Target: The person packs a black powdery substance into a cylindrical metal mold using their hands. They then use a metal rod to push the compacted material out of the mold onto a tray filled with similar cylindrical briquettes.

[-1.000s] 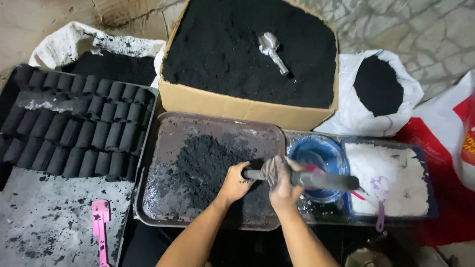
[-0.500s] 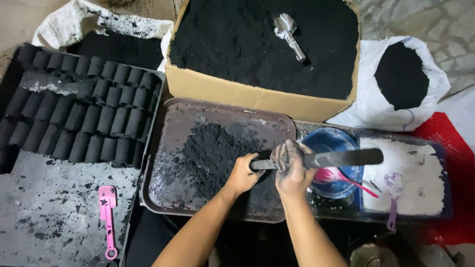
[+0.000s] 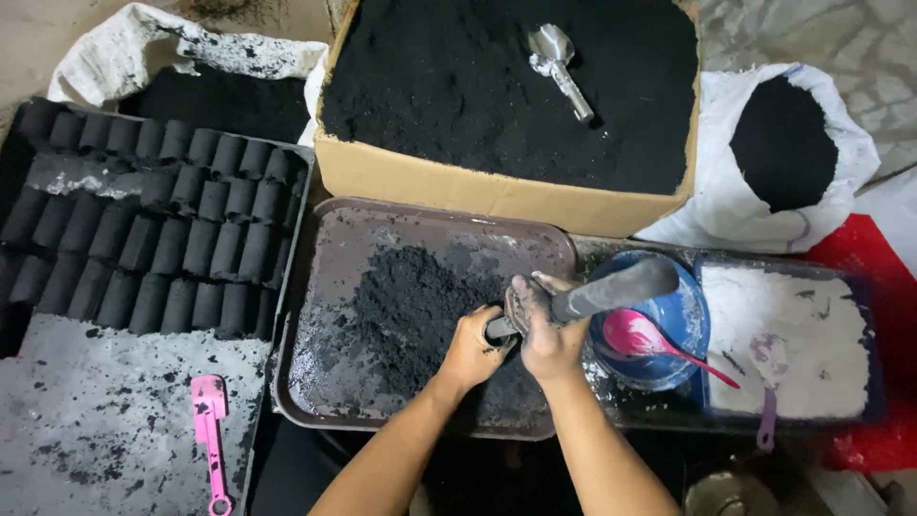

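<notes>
At the lower centre of the frame, above a brown rectangular tray (image 3: pixel 325 239) dusted with black powder, the right hand (image 3: pixel 546 325) is clamped round a dark grey metal tube (image 3: pixel 611 290) that slants toward the upper right. The left hand (image 3: pixel 473 349) is closed on the tube's lower end, just beside the heap of black powder (image 3: pixel 411 306). Right of the hands stands a blue round bowl (image 3: pixel 683 320) holding a pink plastic spoon (image 3: pixel 642 337). A pink flat tool (image 3: pixel 208 425) lies lower left.
</notes>
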